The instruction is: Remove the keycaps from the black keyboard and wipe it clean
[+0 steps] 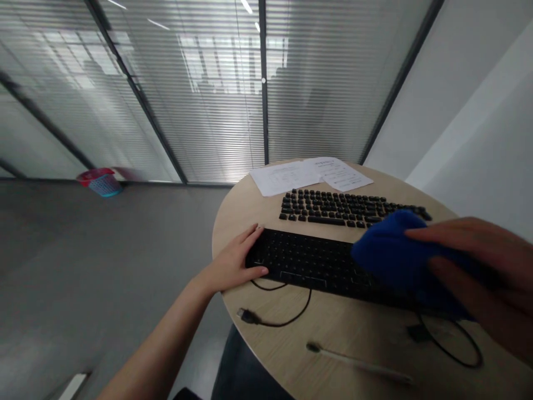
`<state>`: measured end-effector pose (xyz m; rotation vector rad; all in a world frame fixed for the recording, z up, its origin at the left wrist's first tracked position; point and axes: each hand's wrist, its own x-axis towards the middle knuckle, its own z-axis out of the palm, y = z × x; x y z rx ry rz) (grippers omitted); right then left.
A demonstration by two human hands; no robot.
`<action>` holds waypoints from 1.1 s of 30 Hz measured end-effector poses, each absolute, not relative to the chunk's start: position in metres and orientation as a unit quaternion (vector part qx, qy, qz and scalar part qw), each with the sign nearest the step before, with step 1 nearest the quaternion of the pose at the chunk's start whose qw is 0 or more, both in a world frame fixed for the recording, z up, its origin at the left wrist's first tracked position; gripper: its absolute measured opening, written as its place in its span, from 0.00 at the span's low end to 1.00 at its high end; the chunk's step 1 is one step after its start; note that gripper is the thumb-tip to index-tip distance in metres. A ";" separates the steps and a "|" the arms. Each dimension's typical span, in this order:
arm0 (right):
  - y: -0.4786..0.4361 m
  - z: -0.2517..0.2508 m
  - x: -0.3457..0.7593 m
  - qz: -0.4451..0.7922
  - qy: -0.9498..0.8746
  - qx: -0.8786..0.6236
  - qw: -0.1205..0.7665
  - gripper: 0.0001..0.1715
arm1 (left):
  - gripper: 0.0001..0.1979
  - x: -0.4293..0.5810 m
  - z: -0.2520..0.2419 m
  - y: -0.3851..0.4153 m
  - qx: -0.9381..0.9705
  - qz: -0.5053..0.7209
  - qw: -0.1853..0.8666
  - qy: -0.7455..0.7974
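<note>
A black keyboard base (308,258) without its keycaps lies on the round wooden table. My left hand (237,261) grips its left end, thumb at the near edge and fingers at the far edge. Over the right part of the base, my right hand (487,261) holds a bunched blue cloth (391,250), blurred by motion; the cloth hides that end. Beyond the base, loose black keycaps (333,206) sit in keyboard-like rows. A cable with a USB plug (249,316) curls in front of the base.
A brush (358,362) with a long pale handle lies near the table's front edge. Printed papers (287,176) are at the far side of the table (233,211). More cable and a small dark object lie at the right. A basket (104,182) stands on the floor far left.
</note>
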<state>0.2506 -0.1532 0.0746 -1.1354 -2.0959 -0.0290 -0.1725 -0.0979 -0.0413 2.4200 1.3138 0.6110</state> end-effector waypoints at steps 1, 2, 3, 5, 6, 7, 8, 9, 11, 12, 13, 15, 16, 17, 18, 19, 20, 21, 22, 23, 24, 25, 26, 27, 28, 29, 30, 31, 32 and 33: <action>-0.150 0.076 0.234 -0.043 -0.845 -0.414 0.337 0.19 | 0.48 -0.175 -0.042 -0.101 0.840 0.226 0.161 0.467; -0.146 0.077 0.217 -0.059 -0.867 -0.377 0.321 0.19 | 0.46 -0.177 -0.043 -0.104 0.831 0.242 0.159 0.474; -0.141 0.077 0.202 -0.064 -0.880 -0.353 0.313 0.19 | 0.43 -0.179 -0.044 -0.106 0.823 0.257 0.155 0.482; -0.127 0.075 0.175 -0.050 -0.895 -0.323 0.305 0.21 | 0.38 -0.180 -0.047 -0.112 0.813 0.277 0.139 0.492; -0.119 0.073 0.164 -0.039 -0.898 -0.317 0.304 0.22 | 0.36 -0.180 -0.048 -0.115 0.812 0.283 0.131 0.494; -0.110 0.069 0.153 -0.030 -0.900 -0.313 0.303 0.22 | 0.33 -0.180 -0.049 -0.118 0.812 0.287 0.124 0.493; -0.101 0.066 0.143 -0.020 -0.902 -0.310 0.301 0.22 | 0.31 -0.179 -0.049 -0.120 0.812 0.291 0.119 0.491; -0.092 0.061 0.133 -0.008 -0.905 -0.306 0.296 0.22 | 0.30 -0.179 -0.049 -0.121 0.812 0.296 0.117 0.489; -0.075 0.047 0.114 0.026 -0.916 -0.296 0.271 0.23 | 0.27 -0.177 -0.048 -0.123 0.817 0.297 0.114 0.481; -0.069 0.039 0.105 0.047 -0.922 -0.291 0.250 0.23 | 0.26 -0.177 -0.047 -0.123 0.824 0.291 0.112 0.474; -0.063 0.030 0.097 0.063 -0.929 -0.287 0.226 0.23 | 0.26 -0.176 -0.045 -0.123 0.832 0.281 0.109 0.466; -0.056 0.013 0.083 0.068 -0.943 -0.276 0.174 0.22 | 0.25 -0.175 -0.042 -0.122 0.848 0.259 0.102 0.451; -0.053 0.006 0.078 0.061 -0.948 -0.271 0.153 0.22 | 0.25 -0.175 -0.041 -0.122 0.853 0.252 0.099 0.446; -0.051 0.000 0.075 0.052 -0.953 -0.267 0.136 0.22 | 0.24 -0.174 -0.040 -0.121 0.856 0.248 0.097 0.443; -0.050 -0.004 0.072 0.042 -0.956 -0.265 0.123 0.23 | 0.24 -0.174 -0.040 -0.121 0.858 0.245 0.094 0.442; -0.049 -0.006 0.070 0.035 -0.957 -0.264 0.115 0.25 | 0.23 -0.174 -0.040 -0.122 0.858 0.243 0.091 0.443; -0.047 -0.008 0.069 0.030 -0.958 -0.264 0.108 0.27 | 0.23 -0.174 -0.040 -0.122 0.858 0.241 0.090 0.444; -0.046 -0.008 0.068 0.028 -0.958 -0.265 0.102 0.28 | 0.23 -0.174 -0.040 -0.122 0.858 0.239 0.088 0.446; -0.045 -0.007 0.067 0.027 -0.958 -0.268 0.095 0.28 | 0.24 -0.173 -0.040 -0.122 0.857 0.237 0.088 0.448; -0.043 -0.005 0.065 0.027 -0.958 -0.273 0.087 0.27 | 0.24 -0.173 -0.040 -0.122 0.857 0.236 0.088 0.450; -0.041 -0.004 0.064 0.029 -0.957 -0.279 0.077 0.25 | 0.25 -0.172 -0.040 -0.122 0.856 0.236 0.088 0.451; -0.039 -0.002 0.062 0.033 -0.956 -0.285 0.066 0.23 | 0.26 -0.171 -0.039 -0.122 0.856 0.236 0.087 0.452; -0.038 0.000 0.060 0.040 -0.955 -0.290 0.055 0.22 | 0.27 -0.171 -0.039 -0.122 0.855 0.235 0.087 0.454; -0.037 0.002 0.058 0.048 -0.954 -0.293 0.044 0.20 | 0.28 -0.170 -0.039 -0.122 0.855 0.234 0.086 0.455; -0.036 0.005 0.056 0.054 -0.953 -0.295 0.034 0.19 | 0.29 -0.170 -0.039 -0.122 0.856 0.231 0.085 0.455; -0.036 0.007 0.055 0.055 -0.953 -0.298 0.026 0.18 | 0.29 -0.169 -0.039 -0.122 0.856 0.229 0.083 0.456; -0.036 0.010 0.055 0.051 -0.952 -0.302 0.018 0.17 | 0.30 -0.169 -0.040 -0.122 0.855 0.228 0.081 0.458; -0.036 0.013 0.055 0.042 -0.951 -0.307 0.009 0.16 | 0.30 -0.168 -0.040 -0.122 0.854 0.228 0.079 0.460; -0.036 0.016 0.057 0.031 -0.950 -0.311 -0.001 0.15 | 0.31 -0.168 -0.041 -0.122 0.853 0.229 0.076 0.463; -0.036 0.018 0.059 0.020 -0.950 -0.313 -0.012 0.15 | 0.31 -0.168 -0.042 -0.122 0.851 0.229 0.074 0.467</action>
